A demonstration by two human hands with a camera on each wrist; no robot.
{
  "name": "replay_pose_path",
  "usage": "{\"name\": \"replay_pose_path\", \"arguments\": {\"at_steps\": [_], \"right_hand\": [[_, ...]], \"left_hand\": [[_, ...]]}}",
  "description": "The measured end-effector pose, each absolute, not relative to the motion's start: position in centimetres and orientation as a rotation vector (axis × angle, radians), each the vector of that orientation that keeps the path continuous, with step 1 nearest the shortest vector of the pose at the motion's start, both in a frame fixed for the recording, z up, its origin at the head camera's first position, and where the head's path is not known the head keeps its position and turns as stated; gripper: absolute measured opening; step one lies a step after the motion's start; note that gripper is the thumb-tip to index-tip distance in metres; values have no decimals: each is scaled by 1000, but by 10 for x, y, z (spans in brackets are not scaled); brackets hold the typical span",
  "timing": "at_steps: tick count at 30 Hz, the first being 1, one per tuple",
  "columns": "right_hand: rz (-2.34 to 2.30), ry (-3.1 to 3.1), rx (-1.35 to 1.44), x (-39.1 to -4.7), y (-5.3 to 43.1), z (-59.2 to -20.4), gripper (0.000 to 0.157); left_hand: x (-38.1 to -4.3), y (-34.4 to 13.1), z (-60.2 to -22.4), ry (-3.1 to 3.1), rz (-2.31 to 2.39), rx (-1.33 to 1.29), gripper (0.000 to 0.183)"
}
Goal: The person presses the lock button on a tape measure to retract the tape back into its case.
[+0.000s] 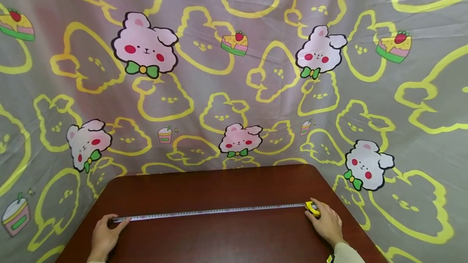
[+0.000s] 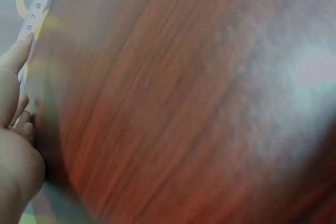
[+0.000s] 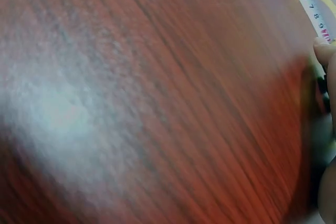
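A tape measure with a yellow case (image 1: 313,209) has its white blade (image 1: 212,212) drawn out in a straight line across the reddish-brown table. My left hand (image 1: 104,236) pinches the blade's free end between thumb and fingers at the left. On the right, my right hand (image 1: 327,224) grips the case, partly covering it. In the left wrist view, the thumb (image 2: 20,53) touches the numbered blade (image 2: 37,10) near the 6. The right wrist view has the thumb (image 3: 324,51) by the blade (image 3: 308,2) near the red 10; the case is mostly hidden there.
The glossy wooden table (image 1: 219,238) has rounded far corners. Grey fabric (image 1: 270,133) printed with yellow outlines and white cartoon animals hangs behind it and along both sides, close to the table's edges. Light reflects off the wood in both wrist views.
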State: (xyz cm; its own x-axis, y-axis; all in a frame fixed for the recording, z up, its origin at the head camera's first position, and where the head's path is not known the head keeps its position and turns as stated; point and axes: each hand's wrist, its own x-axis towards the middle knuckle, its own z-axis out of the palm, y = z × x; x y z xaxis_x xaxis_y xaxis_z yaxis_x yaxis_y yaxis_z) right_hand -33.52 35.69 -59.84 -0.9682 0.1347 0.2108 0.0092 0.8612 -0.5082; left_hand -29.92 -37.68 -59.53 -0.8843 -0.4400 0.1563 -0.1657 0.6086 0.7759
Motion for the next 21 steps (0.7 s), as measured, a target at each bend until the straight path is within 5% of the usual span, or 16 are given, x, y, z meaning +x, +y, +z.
{"name": "replay_pose_path", "arguments": {"at_steps": [21], "right_hand": [[860,-2688,134,-331,364,-568,61]], "left_hand": [[-286,-390,-563,-2466,-1324,543,68]]}}
